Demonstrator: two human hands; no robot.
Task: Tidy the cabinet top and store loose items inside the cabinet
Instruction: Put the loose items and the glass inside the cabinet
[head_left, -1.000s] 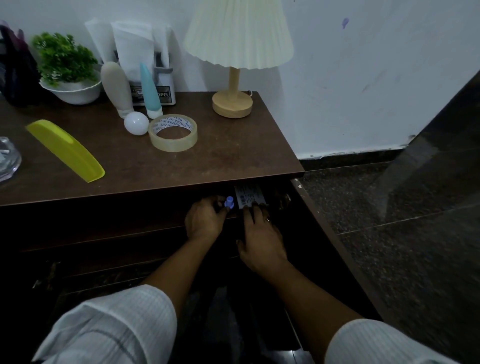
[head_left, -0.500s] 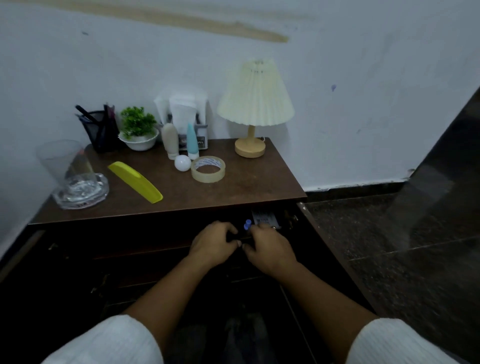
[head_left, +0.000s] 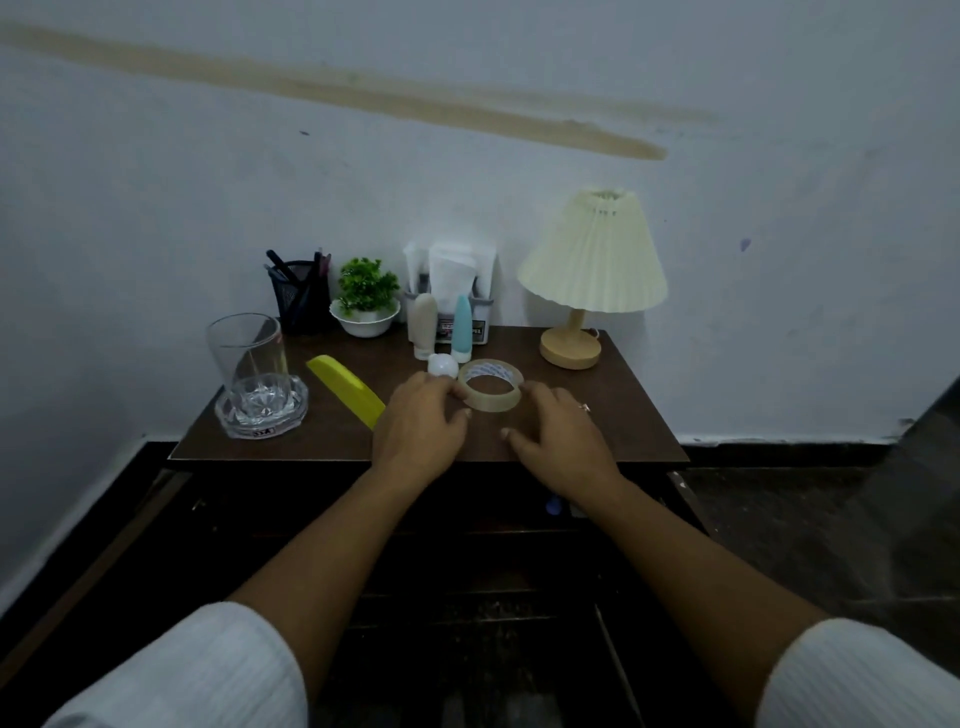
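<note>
Tape roll (head_left: 490, 385) lies flat on the cabinet top (head_left: 597, 415), near mid-width and toward the front half.

Left hand (head_left: 421, 426) rests just left of the tape roll. Its fingers are bent, with the tips against or at the roll's left wall. The contact is partly hidden, so it cannot be told whether they are grasping. The thumb points toward the roll's front edge.

Right hand (head_left: 561, 436) rests just right of the tape roll. Its fingers are released and loosely spread, and the foremost tip reaches the roll's right rim. A ring shows on one finger.

- White ball (head_left: 443, 365): touching or just behind-left of the tape roll.
- Blue tube (head_left: 461, 330) and beige tube (head_left: 424, 327): upright, behind the roll.
- Tissue holder (head_left: 449, 280): behind the tubes, against the wall.
- Yellow comb (head_left: 347, 387): left of the roll, partly under the left hand.
- Glass (head_left: 249, 358): standing in a glass dish (head_left: 262, 418), far left of the roll.
- Potted plant (head_left: 366, 299) and pen holder (head_left: 301, 296): behind-left of the roll.
- Lamp (head_left: 592, 270): behind-right of the roll.
- Small blue cap (head_left: 554, 504): below the front edge of the cabinet top, in the dark interior.
</note>
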